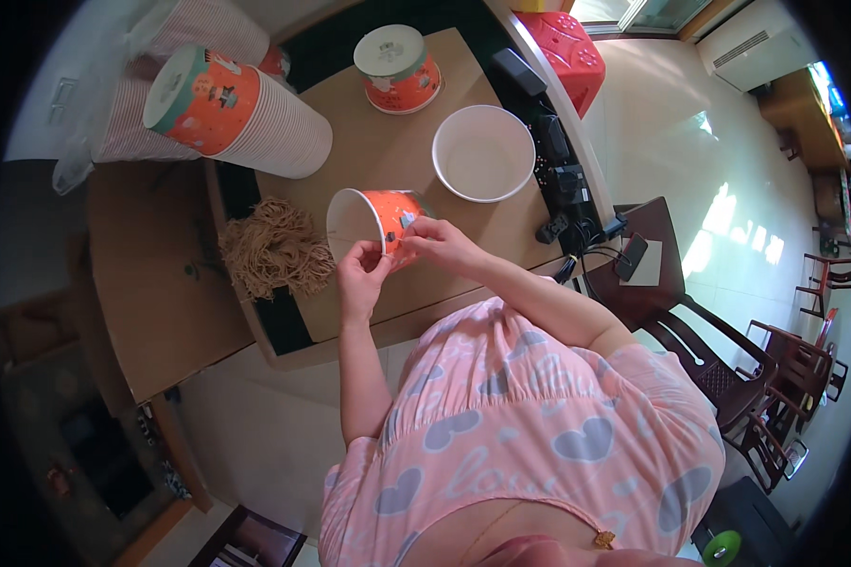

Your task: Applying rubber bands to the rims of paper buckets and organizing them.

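Note:
An orange printed paper tub [390, 210] is tipped on its side at the near part of the table, its white mouth facing left. My left hand [359, 276] grips its rim from below, thumb and fingers closed. My right hand [442, 245] pinches at the tub's outer wall; whatever is between its fingertips is hidden. A thin strand seems to cross the tub's mouth on the left. Beside the tub lies a loose heap of tan paper twine [276, 248].
A tall nested stack of tubs [274, 123] leans at the far left, with bagged stacks [147, 109] behind. An upside-down tub [395, 71] and an open white tub [483, 154] stand on the cardboard sheet [350, 156]. Black adapters and cables [567, 180] line the right edge.

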### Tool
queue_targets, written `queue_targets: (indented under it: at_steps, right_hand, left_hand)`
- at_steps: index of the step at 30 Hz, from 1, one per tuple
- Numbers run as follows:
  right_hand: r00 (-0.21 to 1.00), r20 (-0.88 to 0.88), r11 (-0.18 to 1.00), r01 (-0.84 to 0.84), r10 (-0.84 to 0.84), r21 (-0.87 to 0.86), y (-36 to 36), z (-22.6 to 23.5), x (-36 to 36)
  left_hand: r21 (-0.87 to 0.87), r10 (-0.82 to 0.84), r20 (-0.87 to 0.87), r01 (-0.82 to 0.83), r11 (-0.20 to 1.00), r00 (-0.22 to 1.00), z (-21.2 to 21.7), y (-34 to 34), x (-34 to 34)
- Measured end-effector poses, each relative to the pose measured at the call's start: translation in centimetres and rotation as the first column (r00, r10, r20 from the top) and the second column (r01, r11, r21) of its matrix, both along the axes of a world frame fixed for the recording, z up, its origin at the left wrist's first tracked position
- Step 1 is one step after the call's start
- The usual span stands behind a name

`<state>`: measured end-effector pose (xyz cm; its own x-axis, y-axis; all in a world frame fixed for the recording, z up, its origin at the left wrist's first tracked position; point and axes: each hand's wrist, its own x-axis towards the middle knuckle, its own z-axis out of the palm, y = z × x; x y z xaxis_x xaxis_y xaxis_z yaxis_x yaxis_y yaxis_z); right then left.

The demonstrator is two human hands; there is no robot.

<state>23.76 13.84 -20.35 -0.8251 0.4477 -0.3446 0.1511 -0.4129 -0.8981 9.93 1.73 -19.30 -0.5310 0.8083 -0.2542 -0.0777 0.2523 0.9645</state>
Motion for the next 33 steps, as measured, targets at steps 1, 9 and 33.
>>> queue_targets:
  at_steps: [1, 9, 33]
  right_hand:
    - [1.0, -0.002, 1.0, 0.0, 0.0, 0.001, -0.1, -0.1, 0.0]
    - [0.954, -0.292, 0.49, 0.287, -0.07, 0.823, -1.2, 0.9, 1.7]
    - [0.99, -0.117, 0.592, 0.139, -0.077, 0.794, 0.8, -0.7, 1.9]
  left_hand:
    - [0.018, 0.001, 0.06, -0.002, 1.0, 0.998, 0.1, 0.0, 0.0]
    - [-0.044, 0.006, 0.044, -0.004, 0.999, 0.999, 0.8, 1.7, 0.9]
    - [-0.051, -0.058, -0.057, 0.055, 0.997, 0.997, -0.2, 2.7, 2.1]
